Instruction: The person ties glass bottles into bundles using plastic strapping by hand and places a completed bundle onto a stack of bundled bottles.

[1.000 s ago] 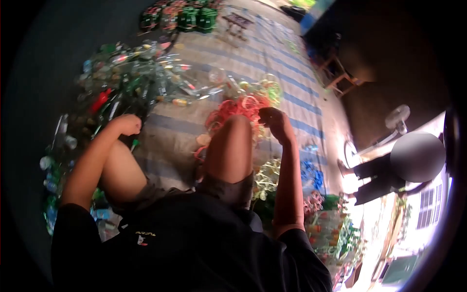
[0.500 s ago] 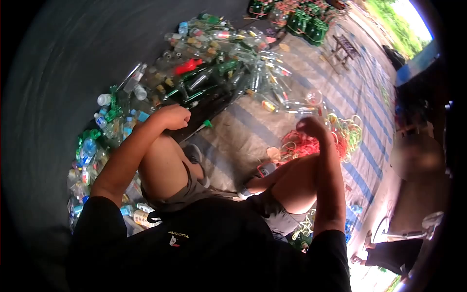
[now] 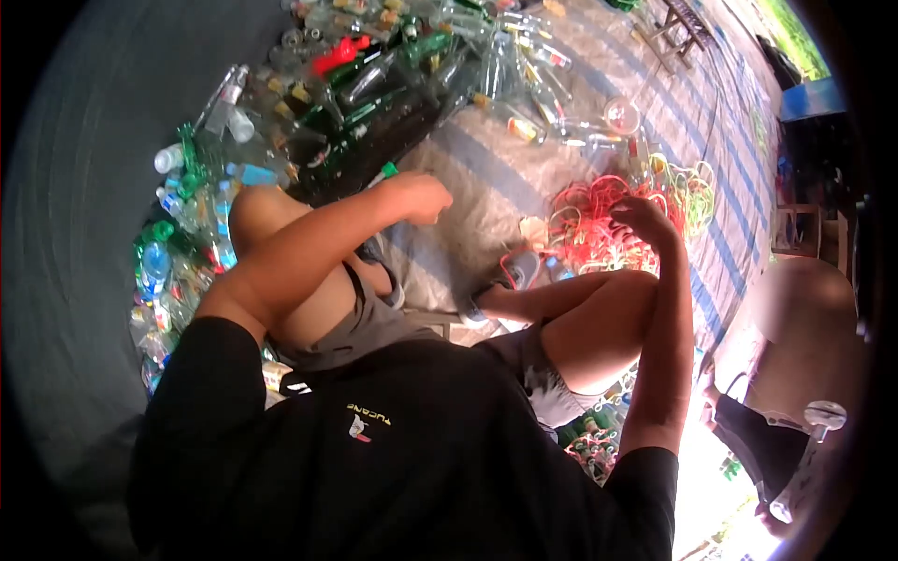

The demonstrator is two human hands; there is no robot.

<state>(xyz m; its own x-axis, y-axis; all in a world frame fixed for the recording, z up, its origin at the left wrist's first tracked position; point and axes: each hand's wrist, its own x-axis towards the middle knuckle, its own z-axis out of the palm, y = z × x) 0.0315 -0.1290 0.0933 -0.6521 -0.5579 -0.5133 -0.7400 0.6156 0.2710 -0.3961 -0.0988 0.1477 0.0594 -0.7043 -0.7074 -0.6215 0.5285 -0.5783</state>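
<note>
My left hand [image 3: 421, 198] is closed above the striped sheet, near a green-tipped tool [image 3: 386, 172]; what it holds, if anything, is hidden. On the right, my right hand [image 3: 644, 221] reaches over a tangle of red strings [image 3: 589, 213], its fingers apart and bent at the pile's edge. Yellow-green strings [image 3: 694, 198] lie just beyond them. A piled heap of clear and green bottles [image 3: 374, 70] spreads ahead and to the left, with a red bottle [image 3: 339, 56] on top.
Plastic bottles [image 3: 159, 266] line my left side. A striped sheet [image 3: 477, 159] covers the ground. A small wooden stool [image 3: 681, 28] stands far ahead. At the right are a standing fan [image 3: 825, 417] and a person's dark-clothed legs [image 3: 762, 444]. More bottles [image 3: 599, 435] lie by my right thigh.
The view has turned and shifted. My left hand has moved rightward, away from my left knee and over the sheet. My right hand now hangs over the red strings with its fingers spread.
</note>
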